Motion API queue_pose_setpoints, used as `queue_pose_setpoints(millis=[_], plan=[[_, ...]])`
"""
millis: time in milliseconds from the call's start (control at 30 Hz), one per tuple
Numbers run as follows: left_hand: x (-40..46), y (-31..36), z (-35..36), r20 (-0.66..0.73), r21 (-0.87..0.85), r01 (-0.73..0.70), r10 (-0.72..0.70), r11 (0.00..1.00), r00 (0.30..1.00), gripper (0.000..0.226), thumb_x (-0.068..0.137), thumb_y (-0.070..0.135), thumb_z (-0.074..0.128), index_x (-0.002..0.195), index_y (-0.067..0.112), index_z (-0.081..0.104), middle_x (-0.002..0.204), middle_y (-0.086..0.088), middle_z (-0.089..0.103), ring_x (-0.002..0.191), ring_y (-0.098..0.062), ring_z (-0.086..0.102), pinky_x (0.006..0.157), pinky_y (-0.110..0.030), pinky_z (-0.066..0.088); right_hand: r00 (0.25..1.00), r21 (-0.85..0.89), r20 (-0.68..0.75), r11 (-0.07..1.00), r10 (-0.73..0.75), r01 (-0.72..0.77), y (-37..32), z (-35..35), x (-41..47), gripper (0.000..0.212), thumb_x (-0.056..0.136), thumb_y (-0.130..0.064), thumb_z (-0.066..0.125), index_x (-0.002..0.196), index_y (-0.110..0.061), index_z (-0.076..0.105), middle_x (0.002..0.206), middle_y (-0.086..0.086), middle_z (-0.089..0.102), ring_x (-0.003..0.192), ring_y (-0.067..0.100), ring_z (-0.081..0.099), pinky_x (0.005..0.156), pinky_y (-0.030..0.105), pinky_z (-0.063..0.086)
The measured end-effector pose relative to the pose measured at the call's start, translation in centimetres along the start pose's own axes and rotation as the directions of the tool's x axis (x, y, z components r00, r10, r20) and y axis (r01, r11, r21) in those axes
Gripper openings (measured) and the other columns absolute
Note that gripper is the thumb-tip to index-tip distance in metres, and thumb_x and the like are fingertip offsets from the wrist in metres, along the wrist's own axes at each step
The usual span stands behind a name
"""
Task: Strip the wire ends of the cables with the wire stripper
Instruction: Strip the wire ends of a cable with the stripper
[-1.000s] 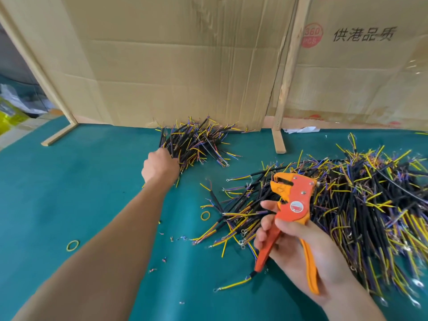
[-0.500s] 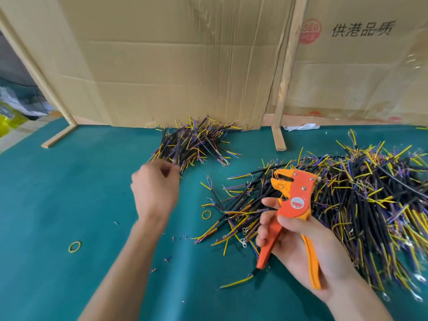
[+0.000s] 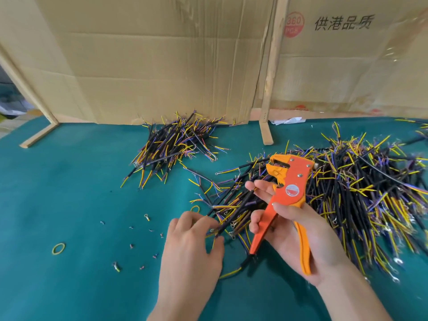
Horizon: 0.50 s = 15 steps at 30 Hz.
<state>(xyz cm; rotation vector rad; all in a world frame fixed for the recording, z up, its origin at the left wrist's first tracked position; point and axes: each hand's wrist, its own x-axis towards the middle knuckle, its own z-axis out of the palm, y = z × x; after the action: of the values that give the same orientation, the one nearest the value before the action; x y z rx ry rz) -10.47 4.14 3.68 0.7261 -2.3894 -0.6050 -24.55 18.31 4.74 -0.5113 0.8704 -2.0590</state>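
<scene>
Cable piles (image 3: 176, 144): two (loose); rubber bands (image 3: 58, 248): two.

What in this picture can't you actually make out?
- Left hand, head view: fingertips buried among cables, so its grip on a cable is unclear.
- Cable pile: right side cut off by the frame edge and blurred.
- Scraps on the mat: too small to identify.

Workshop bench: cable piles (image 3: 361, 181) (cardboard walls (image 3: 150, 66)), green mat (image 3: 69, 181)

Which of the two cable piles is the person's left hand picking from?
The big pile on the right, beside the wire stripper. The left hand touches its near edge; the small pile lies apart by the cardboard.
</scene>
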Motion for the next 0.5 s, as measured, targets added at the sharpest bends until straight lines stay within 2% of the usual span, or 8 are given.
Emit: queue_pose_setpoints(millis=[100,167,267,367,433,500], plan=[[1.7,2.6,0.4,-0.015,-0.115,-0.044,0.042,0.992,0.999,0.019,0.083,0.031,0.077,0.101,0.030,0.073,0.093,0.014,0.065,0.091,-0.015,0.060,0.084,-0.028,0.046,1.000,-0.029,0.017,1.000,0.006,-0.006,0.3,0.2,0.0,0.071,0.070,-0.020,0.088,0.133,-0.001,0.062,0.145,0.019,0.057,0.079,0.030,0.065,0.077,0.041,0.056],[2.7,4.1,1.2,0.004,-0.239,-0.023,0.024,0.971,1.000,0.012,0.088,0.027,0.070,0.099,0.030,0.072,0.085,0.012,0.069,0.083,-0.015,0.064,0.078,-0.035,0.051,0.999,-0.055,0.029,0.998,0.018,-0.017,0.2,0.2,0.0,0.071,0.070,-0.022,0.089,0.133,-0.003,0.062,0.144,0.018,0.058,0.080,0.029,0.066,0.078,0.042,0.055],[4.0,4.7,2.3,0.028,-0.421,0.080,-0.075,0.904,0.997,0.017,0.090,0.015,0.067,0.093,0.031,0.073,0.073,0.015,0.069,0.068,-0.010,0.061,0.068,-0.025,0.050,1.000,-0.070,0.024,0.997,0.018,-0.016,0.0,0.2,0.0,0.071,0.072,-0.021,0.087,0.137,-0.007,0.062,0.135,0.019,0.062,0.079,0.029,0.066,0.076,0.041,0.055],[4.3,4.4,3.1,0.047,-0.536,0.150,-0.148,0.831,0.988,0.019,0.088,0.010,0.070,0.092,0.026,0.078,0.075,0.021,0.072,0.069,0.001,0.064,0.067,-0.013,0.047,0.999,-0.033,-0.032,0.999,-0.020,0.019,-0.2,0.1,0.0,0.063,0.076,-0.016,0.075,0.137,-0.010,0.062,0.143,0.013,0.060,0.079,0.028,0.065,0.073,0.040,0.056],[4.3,4.2,3.6,0.011,-0.586,0.157,-0.185,0.795,0.983,0.019,0.087,0.007,0.071,0.092,0.024,0.078,0.078,0.018,0.073,0.071,0.002,0.066,0.069,-0.013,0.048,0.997,-0.007,-0.071,0.999,-0.042,0.041,-0.4,0.0,-0.1,0.059,0.078,-0.012,0.071,0.137,-0.011,0.063,0.144,0.012,0.060,0.078,0.028,0.064,0.072,0.039,0.056],[4.1,4.0,3.9,-0.039,-0.626,0.140,-0.210,0.767,0.977,0.022,0.087,0.003,0.071,0.092,0.023,0.078,0.081,0.013,0.073,0.076,-0.003,0.068,0.072,-0.020,0.052,0.995,-0.005,-0.088,0.999,-0.052,0.052,-0.5,-0.1,-0.1,0.057,0.081,-0.010,0.068,0.137,-0.010,0.063,0.144,0.011,0.060,0.078,0.028,0.064,0.072,0.039,0.056]])
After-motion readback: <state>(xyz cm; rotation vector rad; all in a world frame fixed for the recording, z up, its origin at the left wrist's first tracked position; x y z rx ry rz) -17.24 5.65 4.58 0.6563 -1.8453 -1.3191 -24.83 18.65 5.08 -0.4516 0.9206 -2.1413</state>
